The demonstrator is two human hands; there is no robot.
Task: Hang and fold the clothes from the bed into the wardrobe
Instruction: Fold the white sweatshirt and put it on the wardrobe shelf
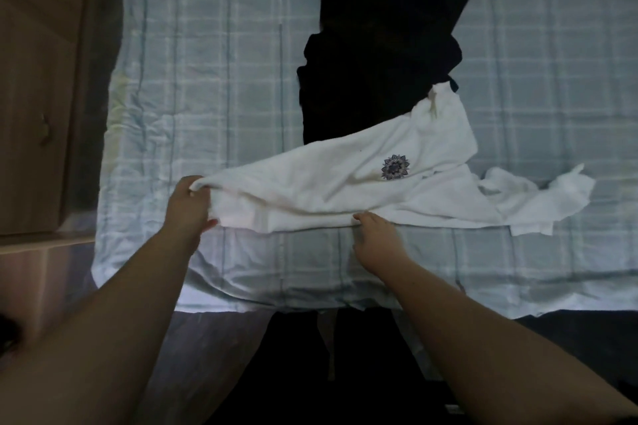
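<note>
Early stage: left hand [193, 198] and right hand [371, 235] pinch white shirt [345, 179] edge at frame centre, unfolded; dark clothes [373, 62] above lie untouched on bed [207, 79].

1. A wooden panel [38, 86] with a pale brown grain fills the left edge of the view, standing just beside the mattress; a small dark handle-like fitting [44, 129] sits on its face (too dim to make out its form).
2. Below that panel lies a strip of light, pinkish-brown floor [41, 272].
3. Along the bottom edge, a dark area [569, 331] runs to the right (its nature cannot be told).
</note>
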